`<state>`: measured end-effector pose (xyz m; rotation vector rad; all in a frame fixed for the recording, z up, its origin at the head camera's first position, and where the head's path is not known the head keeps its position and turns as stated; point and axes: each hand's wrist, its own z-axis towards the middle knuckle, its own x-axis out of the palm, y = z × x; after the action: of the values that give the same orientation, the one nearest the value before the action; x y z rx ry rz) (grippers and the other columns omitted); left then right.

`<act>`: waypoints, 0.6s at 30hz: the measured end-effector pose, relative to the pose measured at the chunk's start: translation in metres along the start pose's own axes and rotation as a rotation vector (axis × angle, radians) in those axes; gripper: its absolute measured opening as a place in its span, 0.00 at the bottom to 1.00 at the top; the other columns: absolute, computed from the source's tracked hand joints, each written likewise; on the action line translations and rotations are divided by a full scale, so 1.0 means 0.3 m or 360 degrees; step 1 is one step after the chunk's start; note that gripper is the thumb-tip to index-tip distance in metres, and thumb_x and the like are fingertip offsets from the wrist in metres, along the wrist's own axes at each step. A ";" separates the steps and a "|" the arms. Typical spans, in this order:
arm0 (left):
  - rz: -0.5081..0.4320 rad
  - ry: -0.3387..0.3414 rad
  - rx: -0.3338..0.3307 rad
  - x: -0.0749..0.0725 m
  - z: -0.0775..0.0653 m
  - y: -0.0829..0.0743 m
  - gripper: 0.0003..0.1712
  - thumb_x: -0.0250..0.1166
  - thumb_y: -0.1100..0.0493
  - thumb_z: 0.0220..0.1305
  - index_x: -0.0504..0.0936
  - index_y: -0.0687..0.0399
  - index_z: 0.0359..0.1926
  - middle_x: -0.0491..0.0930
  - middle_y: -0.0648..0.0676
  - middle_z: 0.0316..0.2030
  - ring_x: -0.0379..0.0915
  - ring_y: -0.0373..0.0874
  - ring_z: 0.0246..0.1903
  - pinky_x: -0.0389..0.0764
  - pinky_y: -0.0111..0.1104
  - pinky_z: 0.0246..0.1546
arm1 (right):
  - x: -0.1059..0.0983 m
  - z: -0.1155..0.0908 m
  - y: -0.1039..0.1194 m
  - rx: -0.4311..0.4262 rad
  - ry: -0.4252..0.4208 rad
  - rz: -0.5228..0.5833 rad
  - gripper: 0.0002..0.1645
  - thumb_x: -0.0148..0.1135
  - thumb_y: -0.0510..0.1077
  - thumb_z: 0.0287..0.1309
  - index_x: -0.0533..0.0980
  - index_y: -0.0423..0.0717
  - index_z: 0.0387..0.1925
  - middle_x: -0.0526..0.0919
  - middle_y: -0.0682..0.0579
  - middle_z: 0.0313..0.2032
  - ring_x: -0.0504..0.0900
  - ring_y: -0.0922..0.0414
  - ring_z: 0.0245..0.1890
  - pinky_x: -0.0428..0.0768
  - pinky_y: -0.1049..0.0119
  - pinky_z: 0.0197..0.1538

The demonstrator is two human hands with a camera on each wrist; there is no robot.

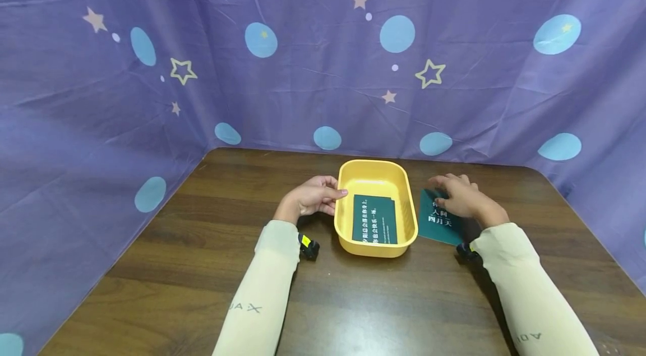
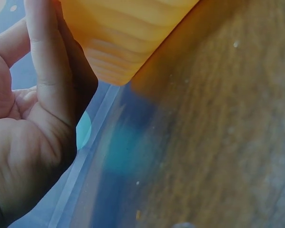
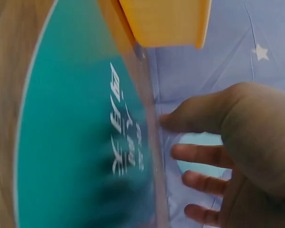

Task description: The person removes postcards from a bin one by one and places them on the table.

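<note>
A yellow plastic tray with rounded corners sits on the table in the middle of the head view. Inside it lie dark green cards printed with white characters, one slightly offset over another. My left hand grips the tray's left side, thumb over the rim and fingers along the outer wall. To the right of the tray, another green card with large white characters lies on the wood. Just over this card hovers my right hand, its fingers loosely spread and holding nothing; in the right wrist view the fingertips stand apart from the card.
The brown wooden table reaches back to a purple curtain with stars and blue ovals. More curtain hangs along the left side. Each wrist carries a small black camera.
</note>
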<state>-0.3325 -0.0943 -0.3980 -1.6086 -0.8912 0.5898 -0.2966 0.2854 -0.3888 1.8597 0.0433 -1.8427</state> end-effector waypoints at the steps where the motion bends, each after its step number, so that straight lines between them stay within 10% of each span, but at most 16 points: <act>1: 0.0001 -0.0002 -0.0001 0.001 0.001 0.001 0.14 0.62 0.65 0.67 0.65 0.65 0.46 0.77 0.61 0.30 0.78 0.44 0.20 0.85 0.33 0.23 | 0.001 0.004 0.008 -0.0010 -0.0034 -0.0003 0.28 0.61 0.41 0.63 0.69 0.41 0.64 0.71 0.37 0.58 0.61 0.33 0.55 0.60 0.32 0.50; 18: -0.0005 -0.0012 -0.0003 -0.001 0.008 0.006 0.12 0.62 0.65 0.68 0.66 0.61 0.43 0.76 0.60 0.30 0.77 0.43 0.19 0.84 0.32 0.22 | 0.016 0.070 0.203 -0.0351 -0.0503 0.0008 0.29 0.53 0.52 0.71 0.66 0.41 0.66 0.70 0.40 0.59 0.63 0.43 0.55 0.63 0.44 0.58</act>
<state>-0.3341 -0.0934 -0.4002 -1.6073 -0.9000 0.5936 -0.2931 0.2232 -0.3719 1.4059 0.1249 -2.0176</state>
